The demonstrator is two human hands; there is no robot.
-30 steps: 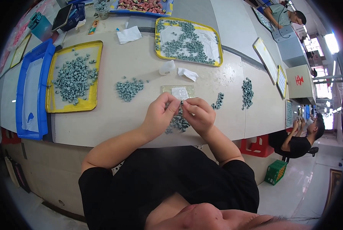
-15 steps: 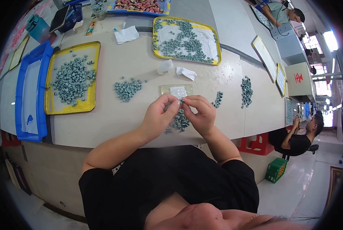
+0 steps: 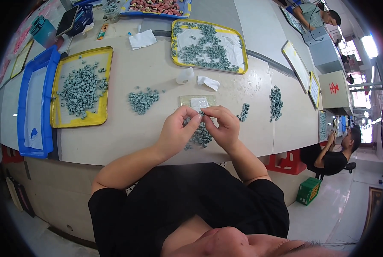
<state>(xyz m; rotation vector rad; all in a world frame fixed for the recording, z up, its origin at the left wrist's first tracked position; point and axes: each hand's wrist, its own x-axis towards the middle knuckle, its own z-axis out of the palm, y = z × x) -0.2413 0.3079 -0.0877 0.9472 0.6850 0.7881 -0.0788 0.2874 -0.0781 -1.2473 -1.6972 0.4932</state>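
My left hand and my right hand meet at their fingertips over the table. Pinched between them is a small grey-green piece, mostly covered by the fingers. It looks like the many pieces around it, though its exact kind is too small to make out. Beneath the hands lies a loose pile of grey-green pieces. Just beyond the fingertips rests a clear flat pad with a white square on it. A short row of pieces sits right of my right hand.
Further piles lie left and right. A yellow-edged tray of pieces stands left beside a blue bin; another tray is at the back. White tissue lies ahead. Two people work at the far right.
Almost nothing differs. Both hands hold the same pinch over the pile, with only a slight shift of the fingertips and of the whole view.
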